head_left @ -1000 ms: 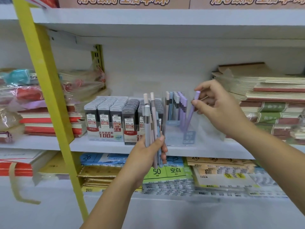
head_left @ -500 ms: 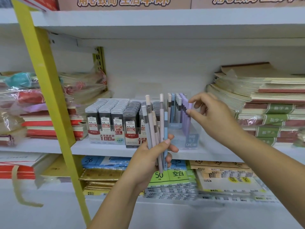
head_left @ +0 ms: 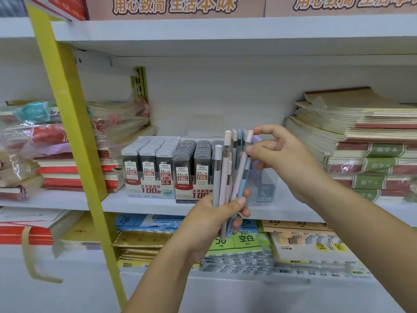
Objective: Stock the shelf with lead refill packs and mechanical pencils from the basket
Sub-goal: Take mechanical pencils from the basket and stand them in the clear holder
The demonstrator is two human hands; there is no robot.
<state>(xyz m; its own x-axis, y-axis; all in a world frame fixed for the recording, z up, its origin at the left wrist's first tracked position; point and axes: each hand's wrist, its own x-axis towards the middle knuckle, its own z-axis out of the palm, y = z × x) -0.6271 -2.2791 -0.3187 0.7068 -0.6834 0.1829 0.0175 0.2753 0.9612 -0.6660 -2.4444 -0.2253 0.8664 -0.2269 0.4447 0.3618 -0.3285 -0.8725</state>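
My left hand (head_left: 216, 220) grips a bundle of several pastel mechanical pencils (head_left: 225, 177), held upright in front of the middle shelf. My right hand (head_left: 279, 159) pinches the top of one pink pencil (head_left: 242, 163) in that bundle between thumb and forefinger. Behind the hands a clear pencil display box (head_left: 266, 188) stands on the shelf board (head_left: 158, 204), with purple pencils partly hidden by my right hand. Left of it sit display boxes of lead refill packs (head_left: 167, 163) in tight rows. No basket is in view.
A yellow upright post (head_left: 74, 132) crosses the left side. Wrapped red notebooks (head_left: 56, 154) lie stacked at the left, green and red notebooks (head_left: 365, 154) at the right. Paper packs (head_left: 237, 242) fill the shelf below. A white shelf board (head_left: 225, 30) hangs overhead.
My right hand let the purple pencil go into the display box and came back left to the bundle, where it now pinches a pink pencil. My left hand rose slightly with the bundle.
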